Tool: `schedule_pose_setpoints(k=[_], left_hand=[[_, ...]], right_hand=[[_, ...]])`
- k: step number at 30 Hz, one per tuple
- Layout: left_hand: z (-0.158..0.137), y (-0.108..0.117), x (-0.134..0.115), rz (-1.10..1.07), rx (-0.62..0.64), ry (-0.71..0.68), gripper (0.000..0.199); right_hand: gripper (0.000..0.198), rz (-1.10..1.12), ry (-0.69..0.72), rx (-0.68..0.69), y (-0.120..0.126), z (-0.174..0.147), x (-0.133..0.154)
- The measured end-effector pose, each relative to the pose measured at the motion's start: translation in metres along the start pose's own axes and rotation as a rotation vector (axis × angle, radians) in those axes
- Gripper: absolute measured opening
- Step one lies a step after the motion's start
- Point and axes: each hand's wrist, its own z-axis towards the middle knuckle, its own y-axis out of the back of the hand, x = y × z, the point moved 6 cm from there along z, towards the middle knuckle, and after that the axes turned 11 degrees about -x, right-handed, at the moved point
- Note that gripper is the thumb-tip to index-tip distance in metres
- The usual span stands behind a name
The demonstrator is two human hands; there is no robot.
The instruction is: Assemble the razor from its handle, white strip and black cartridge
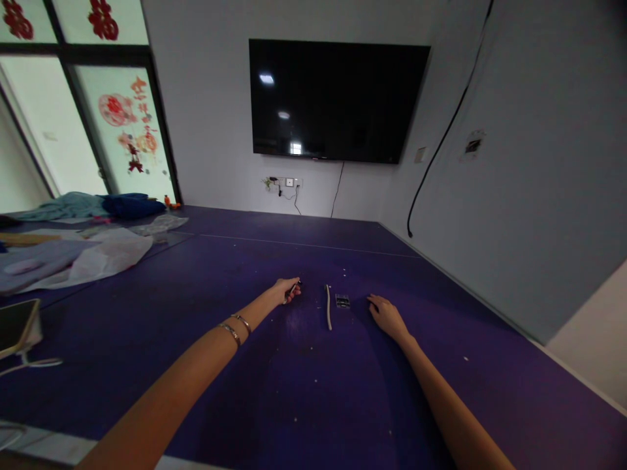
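My left hand (287, 290), with two bracelets (237, 329) on its wrist, is closed around a small dark tool with a slim shaft (292, 288), too small to name. Between my hands, a short pale cable piece (328, 308) lies lengthwise on the purple tabletop (313, 391). Just right of it rests a small dark square circuit board (343, 301), flat on the surface. My right hand (385, 314) lies palm down to the right of the board, fingers stretched out, touching the tabletop and apart from the board.
Plastic sheeting (115, 254) and cloths (73, 206) lie at the far left. A tablet-like device on a stand (22, 326) stands at the left edge, with a white cord. Along the right wall a black cable (443, 134) hangs to the surface. A television (337, 101) is on the back wall.
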Motion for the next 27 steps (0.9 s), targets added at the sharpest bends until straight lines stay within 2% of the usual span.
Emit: schedule_pose_setpoints(k=[27], left_hand=[[-0.0031, -0.0015, 0.0022, -0.024, 0.003, 0.028, 0.041]], right_hand=[[0.04, -0.003, 0.005, -0.008, -0.0016, 0.001, -0.0016]])
